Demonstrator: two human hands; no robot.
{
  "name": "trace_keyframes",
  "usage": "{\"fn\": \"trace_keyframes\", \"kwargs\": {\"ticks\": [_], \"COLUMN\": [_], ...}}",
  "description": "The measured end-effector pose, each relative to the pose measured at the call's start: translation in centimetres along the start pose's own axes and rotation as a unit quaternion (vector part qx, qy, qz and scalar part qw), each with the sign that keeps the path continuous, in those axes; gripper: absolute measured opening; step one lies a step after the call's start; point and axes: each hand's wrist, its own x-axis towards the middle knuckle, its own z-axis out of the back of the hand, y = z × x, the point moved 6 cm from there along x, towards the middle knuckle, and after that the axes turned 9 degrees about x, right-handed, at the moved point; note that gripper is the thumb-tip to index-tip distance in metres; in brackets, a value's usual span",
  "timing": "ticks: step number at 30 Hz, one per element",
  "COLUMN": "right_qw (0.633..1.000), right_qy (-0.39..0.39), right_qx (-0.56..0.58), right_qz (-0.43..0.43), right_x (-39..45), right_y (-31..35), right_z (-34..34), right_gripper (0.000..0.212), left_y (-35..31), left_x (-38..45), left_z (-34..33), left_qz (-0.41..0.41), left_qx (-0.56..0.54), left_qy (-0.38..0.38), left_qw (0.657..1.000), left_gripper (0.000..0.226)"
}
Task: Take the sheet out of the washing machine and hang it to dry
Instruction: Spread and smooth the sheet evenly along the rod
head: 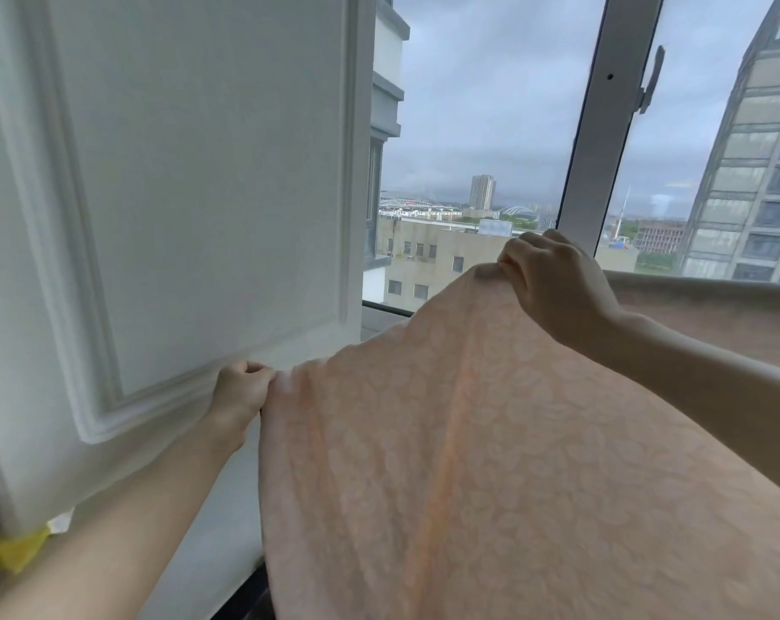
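Observation:
A pale peach sheet (491, 440) with a faint leaf pattern and one orange stripe fills the lower right of the head view, stretched out in front of a window. My left hand (243, 389) pinches its upper edge at the lower left, close to a white panel. Higher and further right, my right hand (553, 284) grips the same edge, raised near the window frame. Beyond my right arm more of the sheet (714, 311) drapes along the sill line. The washing machine is out of sight.
A white panelled cabinet door (178, 194) stands close on the left. A white window frame post (603, 127) with a grey handle (652, 78) rises behind my right hand. A yellow item (17, 552) sits at the lower left. City buildings show through the glass.

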Motion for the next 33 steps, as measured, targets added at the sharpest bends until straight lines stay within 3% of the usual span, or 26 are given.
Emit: {"fn": "trace_keyframes", "kwargs": {"ticks": [3,8,12,16,19,21,25,28,30,33], "right_qw": [1.0,1.0,0.999,0.995,0.989,0.986,0.98,0.981,0.987,0.993], "right_qy": [0.002,0.005,0.011,0.021,0.024,0.02,0.014,0.002,0.017,0.054], "right_qx": [0.001,0.013,0.033,0.086,0.126,0.14,0.158,0.156,0.133,0.104], "right_qz": [0.001,0.006,-0.01,-0.05,-0.075,-0.09,-0.116,-0.119,-0.084,-0.025], "right_x": [-0.2,-0.3,-0.2,0.4,0.8,0.7,0.6,0.9,0.4,-0.9], "right_y": [-0.2,-0.1,-0.6,-1.4,-1.5,-1.5,-1.7,-2.2,-2.1,-1.3], "right_z": [0.2,0.5,0.5,0.4,0.8,1.1,2.3,4.2,5.0,4.7], "right_gripper": [0.017,0.018,0.017,0.014,0.014,0.015,0.013,0.011,0.01,0.008], "left_y": [-0.2,0.5,-1.4,-6.1,-11.1,-13.7,-16.8,-18.1,-19.1,-20.8], "left_x": [-0.5,-2.4,-4.1,-5.8,-7.8,-8.9,-9.9,-9.7,-9.6,-11.4], "left_z": [-0.5,-3.3,-5.8,-9.1,-12.2,-13.9,-14.6,-13.1,-12.9,-13.7], "left_qz": [-0.048,-0.036,-0.085,-0.139,-0.231,-0.277,-0.394,-0.396,-0.382,-0.388], "left_qx": [0.133,0.329,0.386,0.207,0.12,0.085,0.118,0.046,0.002,-0.034], "left_qy": [0.015,0.162,0.196,0.257,0.292,0.29,0.142,0.048,0.086,0.197], "left_qw": [0.99,0.93,0.897,0.934,0.92,0.912,0.9,0.916,0.92,0.9], "left_gripper": [0.013,0.024,0.012,0.028,0.037,0.032,0.012,0.011,0.009,0.022]}}
